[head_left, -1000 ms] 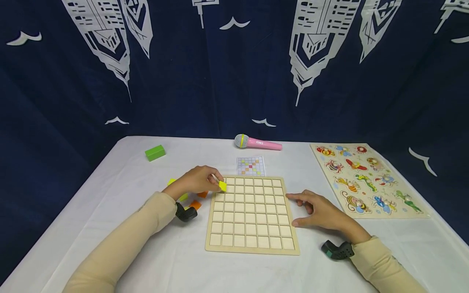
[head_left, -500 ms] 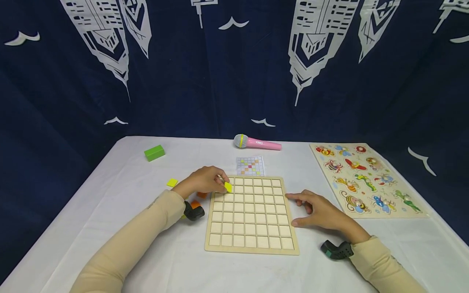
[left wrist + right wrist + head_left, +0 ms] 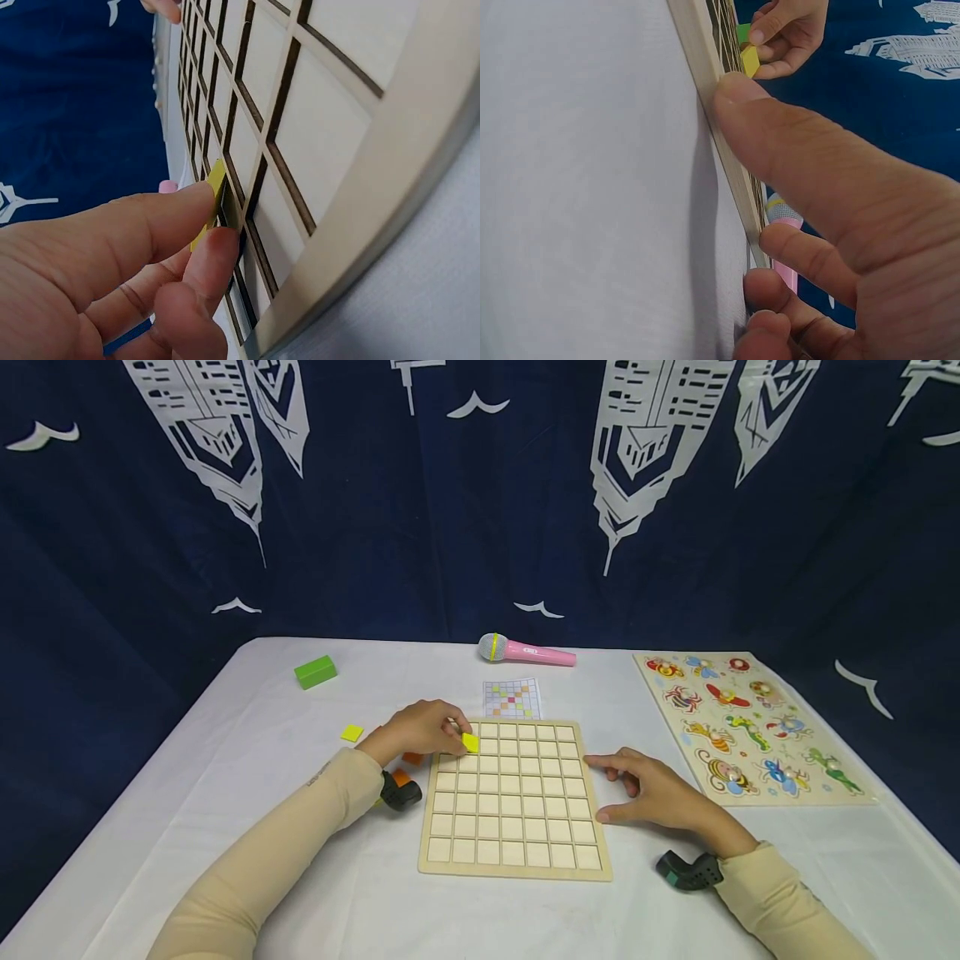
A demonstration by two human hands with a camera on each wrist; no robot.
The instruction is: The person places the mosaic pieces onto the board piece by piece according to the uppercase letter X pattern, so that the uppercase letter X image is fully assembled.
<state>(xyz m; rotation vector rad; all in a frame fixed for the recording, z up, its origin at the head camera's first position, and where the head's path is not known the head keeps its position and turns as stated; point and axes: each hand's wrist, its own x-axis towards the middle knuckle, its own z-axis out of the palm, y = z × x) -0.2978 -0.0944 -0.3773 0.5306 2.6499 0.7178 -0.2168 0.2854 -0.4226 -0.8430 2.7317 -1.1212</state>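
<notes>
Between thumb and fingertips, my left hand [image 3: 426, 728] pinches a yellow square tile [image 3: 470, 743] over the far left part of a wooden grid board [image 3: 517, 875]. In the left wrist view the tile [image 3: 213, 193] stands tilted, its lower edge close to the board's cells. My right hand [image 3: 651, 792] is at the board's right edge, its thumb and index fingertip touching the side; in the right wrist view the other fingers [image 3: 765, 289] lie loosely bent beside it. The board's cells in view hold no tiles.
Orange tiles [image 3: 412, 759] and a yellow tile [image 3: 352, 732] lie left of the board, partly behind the left wrist. A small printed colour grid card [image 3: 512, 699] and a pink microphone [image 3: 528, 652] are beyond it. A green block [image 3: 316, 672] sits back left, an insect puzzle board [image 3: 678, 739] right.
My left hand has shifted a little to the right with the yellow tile, farther over the board, and nearly stopped in the last half second. My right hand stays at the edge.
</notes>
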